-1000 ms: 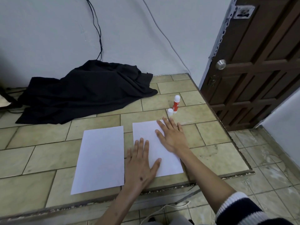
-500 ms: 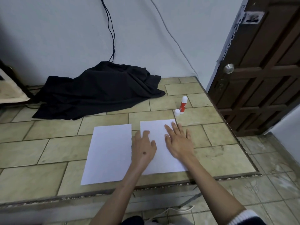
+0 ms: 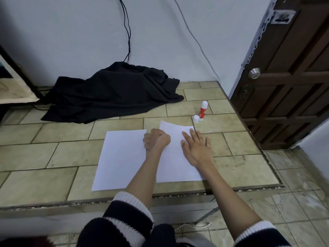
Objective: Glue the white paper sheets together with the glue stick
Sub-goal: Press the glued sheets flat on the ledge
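Two white paper sheets lie side by side on a tiled platform, the left sheet (image 3: pixel 121 157) flat. My left hand (image 3: pixel 156 139) has its fingers curled at the left edge of the right sheet (image 3: pixel 175 163) and grips it there. That sheet's far left corner is raised off the tiles. My right hand (image 3: pixel 195 148) presses flat on the right sheet's right side with straight fingers. The red glue stick (image 3: pixel 203 110) stands upright beyond the sheets, with a small white cap (image 3: pixel 196 119) beside it.
A black cloth (image 3: pixel 114 93) lies heaped at the back by the wall, with cables hanging above it. A brown door (image 3: pixel 284 77) stands on the right. The platform's front edge (image 3: pixel 195 190) drops to a lower tiled floor.
My left hand moved forward along the right sheet and went from flat to curled on its left edge. The sheet's far left corner has lifted. My right hand stayed flat.
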